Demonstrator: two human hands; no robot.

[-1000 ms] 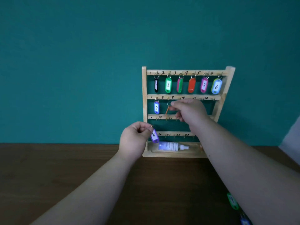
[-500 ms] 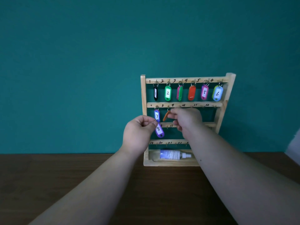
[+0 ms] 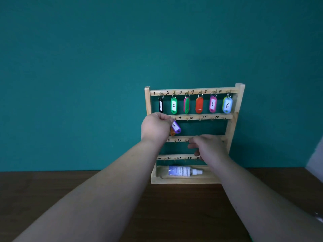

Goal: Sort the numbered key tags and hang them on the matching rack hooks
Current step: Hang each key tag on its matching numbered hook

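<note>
A wooden key rack (image 3: pixel 235 117) stands on the table against the teal wall. Its top bar carries tags on hooks 1 to 6: black 1 (image 3: pixel 160 106), green 2 (image 3: pixel 173 105), a pink-green one (image 3: pixel 186 105), an orange one (image 3: pixel 199 105), pink 5 (image 3: pixel 212 104) and blue 6 (image 3: pixel 227 105). My left hand (image 3: pixel 156 126) pinches the ring of the purple tag 8 (image 3: pixel 175 127) at the second bar, near hook 8. An orange tag (image 3: pixel 172 133) hangs just behind it. My left hand hides tag 7. My right hand (image 3: pixel 208 145), blurred, hovers lower by the third bar, fingers relaxed and holding nothing.
A small spray bottle (image 3: pixel 183 171) lies in the rack's bottom tray. The brown wooden table (image 3: pixel 87 186) stretches in front of the rack. Hooks 9 to 12 and the lower bars hold no tags. A pale surface (image 3: pixel 315 158) shows at the right edge.
My left hand rose with tag 8 up to the second bar. My right hand let go of the orange tag, which now hangs there, and dropped toward the third bar.
</note>
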